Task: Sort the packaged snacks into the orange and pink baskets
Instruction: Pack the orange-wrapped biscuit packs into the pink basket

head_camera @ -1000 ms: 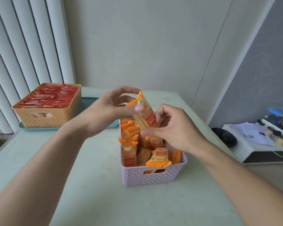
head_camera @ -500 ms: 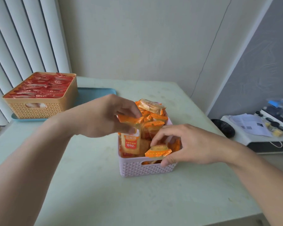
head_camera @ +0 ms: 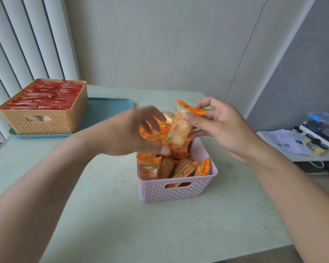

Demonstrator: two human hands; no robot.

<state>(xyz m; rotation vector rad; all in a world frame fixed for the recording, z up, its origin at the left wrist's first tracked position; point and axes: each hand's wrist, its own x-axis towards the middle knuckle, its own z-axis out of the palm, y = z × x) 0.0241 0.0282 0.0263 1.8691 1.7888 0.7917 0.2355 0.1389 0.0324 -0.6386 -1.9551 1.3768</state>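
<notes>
A pink basket stands mid-table, filled with several orange snack packets. My right hand pinches one orange packet by its top edge and side, holding it upright above the basket's far end. My left hand hovers over the basket's left side, blurred, fingers curled among the packets; whether it holds one is unclear. An orange basket packed with red packets stands at the far left.
The orange basket stands on a blue tray at the table's far left, by vertical blinds. The pale green table ends near the wall behind. To the right, off the table, a white stand carries papers and small items.
My right hand has lifted an orange packet out of the pink basket and up above it. My left hand has stayed over the basket's left side, moving among the packets.
</notes>
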